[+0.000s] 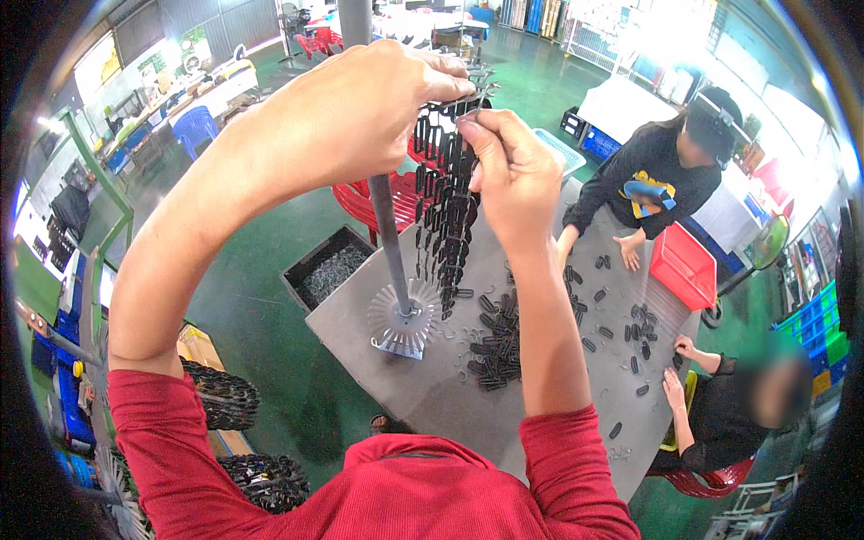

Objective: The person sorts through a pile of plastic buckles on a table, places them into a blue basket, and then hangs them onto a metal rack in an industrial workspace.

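Observation:
Both my arms are raised at a grey upright pole [385, 216], where strings of small black oblong parts [441, 207] hang in rows below a hooked metal rack [486, 83]. My left hand [396, 99] reaches past the pole, its fingers closed over the top of the rack; its thumb is hidden. Close on the right, my right hand [513, 166] pinches at the rack's edge beside the upper parts. What lies between its thumb and finger is too small to make out. The pole rises from a slotted round metal disc [405, 312] on the grey table [432, 369].
A heap of black parts [495, 346] covers the table's middle. Two people [675, 171] work along its right side, near a red bin [684, 265]. A black crate of small clear pieces [333, 270] and red chairs [360, 202] stand beyond. More black parts [225, 396] hang lower left.

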Tool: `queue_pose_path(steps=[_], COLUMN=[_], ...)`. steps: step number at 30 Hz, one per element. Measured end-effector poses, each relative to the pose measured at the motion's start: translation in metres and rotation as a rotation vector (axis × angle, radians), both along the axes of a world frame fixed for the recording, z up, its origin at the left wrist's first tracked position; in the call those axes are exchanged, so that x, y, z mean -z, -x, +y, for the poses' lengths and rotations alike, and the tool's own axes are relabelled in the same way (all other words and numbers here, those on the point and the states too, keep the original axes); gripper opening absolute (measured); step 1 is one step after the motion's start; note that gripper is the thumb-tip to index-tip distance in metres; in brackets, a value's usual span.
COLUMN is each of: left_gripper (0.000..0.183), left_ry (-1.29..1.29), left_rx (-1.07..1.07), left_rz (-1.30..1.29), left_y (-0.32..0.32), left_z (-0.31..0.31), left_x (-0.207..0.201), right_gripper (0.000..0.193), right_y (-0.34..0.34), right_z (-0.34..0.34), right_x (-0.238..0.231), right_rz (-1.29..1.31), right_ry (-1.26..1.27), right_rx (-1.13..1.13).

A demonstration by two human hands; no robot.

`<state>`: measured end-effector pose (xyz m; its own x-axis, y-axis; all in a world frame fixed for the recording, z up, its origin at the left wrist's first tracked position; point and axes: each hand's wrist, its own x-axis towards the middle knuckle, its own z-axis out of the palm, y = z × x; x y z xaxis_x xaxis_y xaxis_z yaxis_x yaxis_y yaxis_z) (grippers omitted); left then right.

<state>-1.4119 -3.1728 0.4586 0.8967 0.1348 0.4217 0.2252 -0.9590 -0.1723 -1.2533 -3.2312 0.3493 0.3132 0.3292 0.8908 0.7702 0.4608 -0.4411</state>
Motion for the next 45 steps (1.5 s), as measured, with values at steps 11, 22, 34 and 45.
queue_pose_path(steps=[11, 22, 34, 45], left_gripper=[0.045, 0.047, 0.049, 0.062], left_ry=[-0.116, -0.125, -0.084, -0.062], left_rx=[0.149, 0.115, 0.211, 0.263], left_rz=[-0.015, -0.028, -0.092, 0.048], left_y=[0.000, 0.006, 0.015, 0.031], left_z=[-0.002, 0.005, 0.024, 0.019], left_x=[0.000, 0.000, 0.007, -0.015], right_gripper=[0.012, 0.014, 0.027, 0.010], right_y=[-0.028, -0.121, -0.096, 0.019], right_z=[-0.014, -0.070, -0.058, 0.007], right_x=[-0.017, 0.025, 0.028, -0.005], right_rz=[0.311, 0.416, 0.106, -0.222], right_ry=[0.346, 0.371, 0.434, 0.066], right_rx=[-0.660, -0.316, 0.137, 0.406])
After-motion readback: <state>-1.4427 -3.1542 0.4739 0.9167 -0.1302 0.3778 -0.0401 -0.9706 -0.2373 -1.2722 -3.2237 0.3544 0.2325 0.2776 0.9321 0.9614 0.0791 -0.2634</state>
